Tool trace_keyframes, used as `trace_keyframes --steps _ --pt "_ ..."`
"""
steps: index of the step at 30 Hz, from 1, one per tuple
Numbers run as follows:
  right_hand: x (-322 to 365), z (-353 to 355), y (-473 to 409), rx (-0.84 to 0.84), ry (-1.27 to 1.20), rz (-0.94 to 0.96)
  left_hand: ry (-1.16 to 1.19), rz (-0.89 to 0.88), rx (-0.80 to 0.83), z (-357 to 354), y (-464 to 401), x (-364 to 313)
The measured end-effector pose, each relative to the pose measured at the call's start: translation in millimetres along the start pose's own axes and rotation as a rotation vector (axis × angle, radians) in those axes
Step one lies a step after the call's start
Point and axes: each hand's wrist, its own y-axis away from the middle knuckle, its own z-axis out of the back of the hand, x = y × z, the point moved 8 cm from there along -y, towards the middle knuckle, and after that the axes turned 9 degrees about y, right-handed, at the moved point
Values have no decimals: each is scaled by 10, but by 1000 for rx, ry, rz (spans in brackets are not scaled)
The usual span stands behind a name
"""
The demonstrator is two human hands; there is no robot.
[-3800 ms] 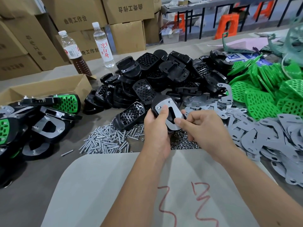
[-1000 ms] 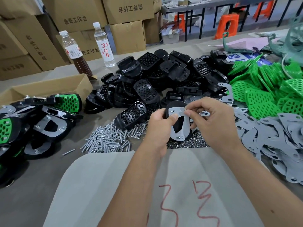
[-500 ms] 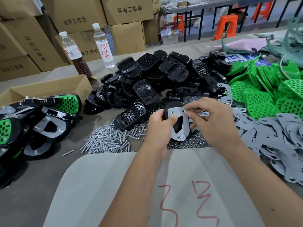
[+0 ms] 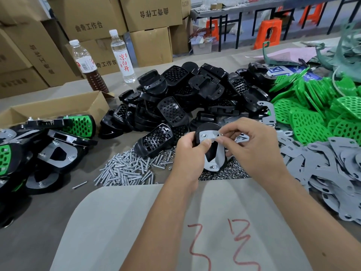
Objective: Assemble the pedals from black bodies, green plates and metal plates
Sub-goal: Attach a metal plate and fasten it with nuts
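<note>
Black pedal (image 4: 212, 151) gripped by left hand (image 4: 188, 155).

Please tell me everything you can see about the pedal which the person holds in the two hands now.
The black plastic pedal body with a grey metal plate on it is held above the heap of small nuts, its plate side facing the camera. The flat plate has a dark central opening and fasteners showing at its upper left corner and lower end. The left hand grips its left edge, thumb on the plate; the right hand pinches at the upper right corner.

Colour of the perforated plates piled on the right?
Bright green plates, dotted with round holes; head view shows them.
</note>
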Motion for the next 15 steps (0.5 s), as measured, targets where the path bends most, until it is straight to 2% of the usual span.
trace_keyframes --steps 9,15 --pt "125 33 -8 -81 123 150 0 -14 -38 29 -15 13" --pt "-101 -16 23 -66 -174 -136 -11 -15 -47 22 -7 17"
